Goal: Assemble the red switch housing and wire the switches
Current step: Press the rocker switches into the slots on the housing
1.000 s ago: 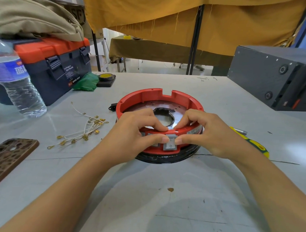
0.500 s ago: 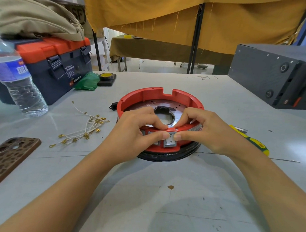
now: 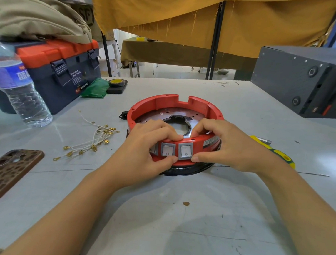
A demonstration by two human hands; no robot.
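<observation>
Here, two switches [image 3: 176, 150] in the red housing [image 3: 145, 109], both hands' fingers [image 3: 170, 136] curled around its front wall.

Two bare forearms come up from the bottom edge, one on each side; no sleeve, watch, bracelet or glove shows on either; the left hand [image 3: 143, 145] wears no ring, and its nails are short and unpainted; the right hand [image 3: 226, 147] is likewise bare, its thumbnail short and plain; nothing else of the person shows.

Workshop: toolbox [image 3: 56, 68], wire leads [image 3: 89, 141], scuffed bench [image 3: 178, 214].
</observation>
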